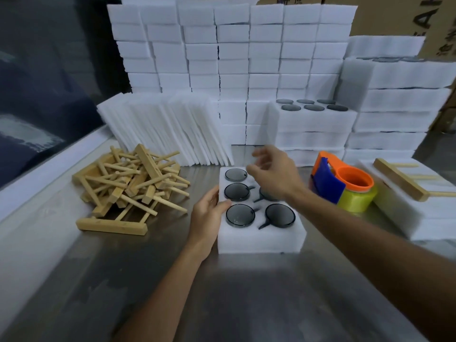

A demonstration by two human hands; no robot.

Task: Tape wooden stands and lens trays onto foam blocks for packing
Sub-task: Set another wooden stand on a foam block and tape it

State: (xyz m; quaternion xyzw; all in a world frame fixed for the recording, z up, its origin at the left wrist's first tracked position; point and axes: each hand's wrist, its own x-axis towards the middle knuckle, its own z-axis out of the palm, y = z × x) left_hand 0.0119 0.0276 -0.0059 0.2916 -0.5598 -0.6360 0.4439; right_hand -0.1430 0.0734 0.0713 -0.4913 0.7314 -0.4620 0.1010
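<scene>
Steel table (246, 304) holds stacked foam blocks (234, 45) before cartons (389, 16).

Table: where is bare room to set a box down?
Bare steel table near the front edge, before the block. A strip between stands and block, partly taken by the left hand. Crowded: foam stacks behind, tape dispenser right.

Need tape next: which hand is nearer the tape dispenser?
Right. The right hand hovers over the foam block, beside the tape dispenser; left hand holds the block's opposite edge.
</scene>
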